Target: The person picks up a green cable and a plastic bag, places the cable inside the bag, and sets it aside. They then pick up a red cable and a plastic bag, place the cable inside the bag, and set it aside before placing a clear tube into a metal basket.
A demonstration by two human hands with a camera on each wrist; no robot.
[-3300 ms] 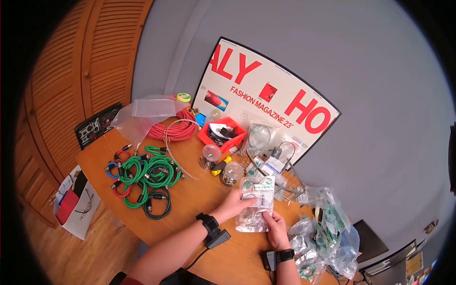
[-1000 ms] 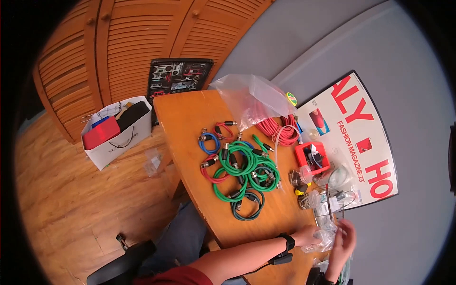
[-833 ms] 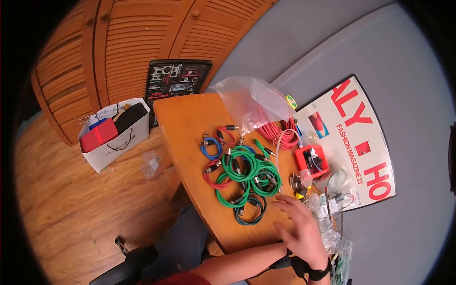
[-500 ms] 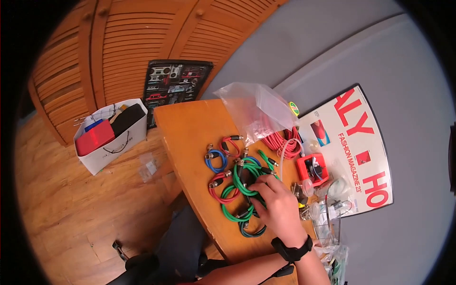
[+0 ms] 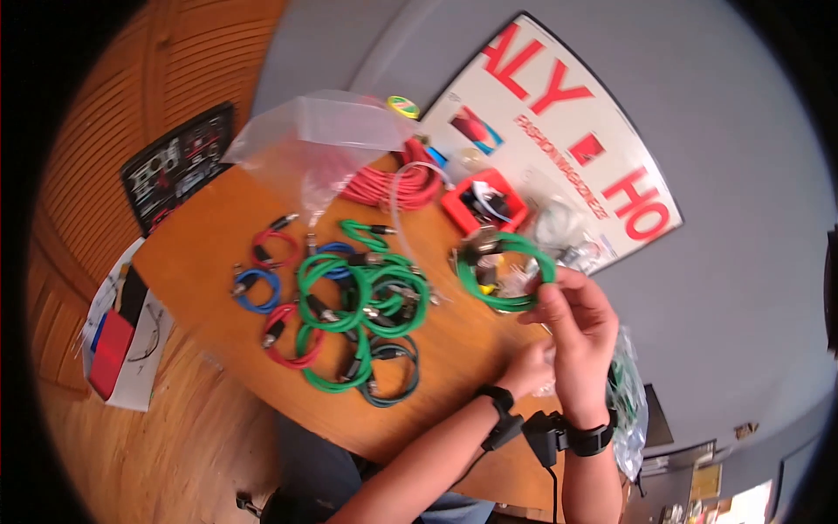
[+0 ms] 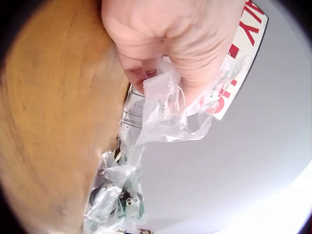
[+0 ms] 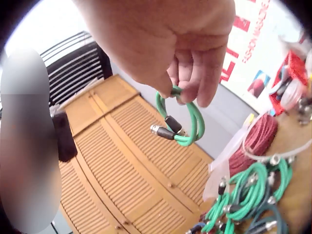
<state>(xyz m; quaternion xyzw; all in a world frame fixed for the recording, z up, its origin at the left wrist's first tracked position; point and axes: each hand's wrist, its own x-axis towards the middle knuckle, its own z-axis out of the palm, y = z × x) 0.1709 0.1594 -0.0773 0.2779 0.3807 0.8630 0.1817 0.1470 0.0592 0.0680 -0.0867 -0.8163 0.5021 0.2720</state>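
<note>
My right hand [image 5: 583,336] pinches a coiled green coaxial cable [image 7: 197,124] by its upper edge, between thumb and fingers. The coil hangs above the table, its metal BNC connectors [image 7: 163,131] dangling inside the loop. Lower down, next to the right wrist, my left hand [image 5: 526,371] grips a crumpled clear plastic bag [image 6: 163,112] with its mouth edge spread below the fingers. On the table to the left lies a heap of coiled cables, with green loops [image 5: 362,301], a red loop [image 5: 271,345], a blue loop [image 5: 275,293] and a dark green loop [image 5: 415,375].
Behind the heap are a red cable bundle [image 5: 384,188] and a large clear bag [image 5: 305,140]. A red bin [image 5: 454,210] of small parts stands by the poster [image 5: 559,113]. Bagged cables [image 5: 624,393] fill the right side.
The right hand reached across to the cable heap, picked a green coil off it and brought it back right, raised. The left hand keeps the plastic bag. The head view has swung rightward.
</note>
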